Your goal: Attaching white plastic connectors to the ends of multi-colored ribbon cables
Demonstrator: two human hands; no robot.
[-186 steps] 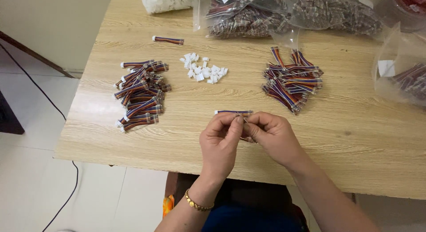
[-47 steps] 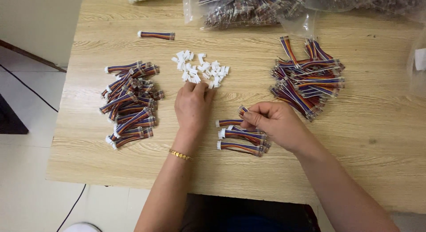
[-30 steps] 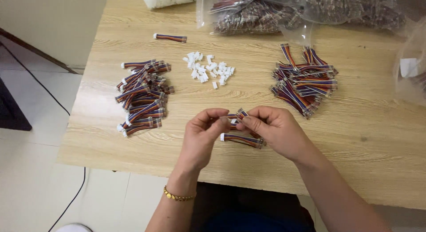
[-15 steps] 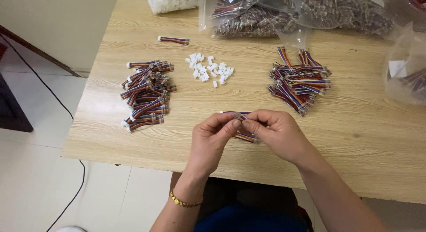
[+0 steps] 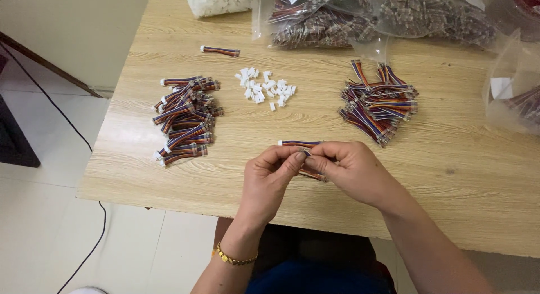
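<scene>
Your left hand [image 5: 270, 178] & right hand [image 5: 346, 170] pinch one short ribbon cable [image 5: 311, 173] closed-tight at 6 o'clock; a skewed push may bend its end, I think.

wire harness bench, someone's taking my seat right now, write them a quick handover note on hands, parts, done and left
Left hand and right hand: fingertips pinched together on one end of a short multicolour wire lead at the table's near edge.
A few more leads lie just behind the hands.
Leads with white connectors fitted: pile on the left, plus one stray lead behind it.
Loose white connector housings: centre.
Leads without white ends: pile on the right; more in clear bags at the back.
Left: the right pile and the bags.
</scene>
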